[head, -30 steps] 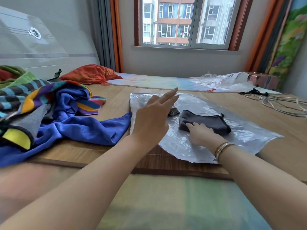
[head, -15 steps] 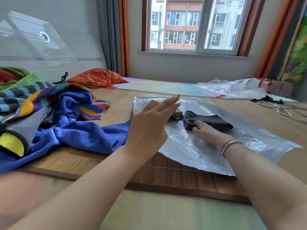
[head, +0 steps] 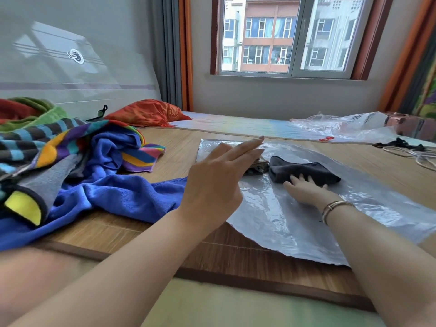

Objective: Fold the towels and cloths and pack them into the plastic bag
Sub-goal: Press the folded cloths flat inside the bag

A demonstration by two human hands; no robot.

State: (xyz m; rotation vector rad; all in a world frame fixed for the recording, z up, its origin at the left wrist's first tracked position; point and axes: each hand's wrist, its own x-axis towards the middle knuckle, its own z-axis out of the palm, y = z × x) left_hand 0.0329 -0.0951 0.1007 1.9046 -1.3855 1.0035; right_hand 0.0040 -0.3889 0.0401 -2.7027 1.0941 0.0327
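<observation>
Right hand [head: 306, 190] flat on dark cloth [head: 304, 172].
Left hand [head: 219, 182] hovers wide over the bag [head: 283, 223]; blue towel [head: 122, 197] left of the bag.

Setting: home bedroom. Evidence: bamboo sleeping mat [head: 165, 142] under both hands; white headboard [head: 77, 74] left of them; orange pillow [head: 146, 112] and curtained window [head: 290, 36] beyond, facing apartment blocks.

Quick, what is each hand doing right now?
Left hand: open, fingers straight, raised, holding nothing.
Right hand: open, lying flat against the dark folded cloth.
</observation>
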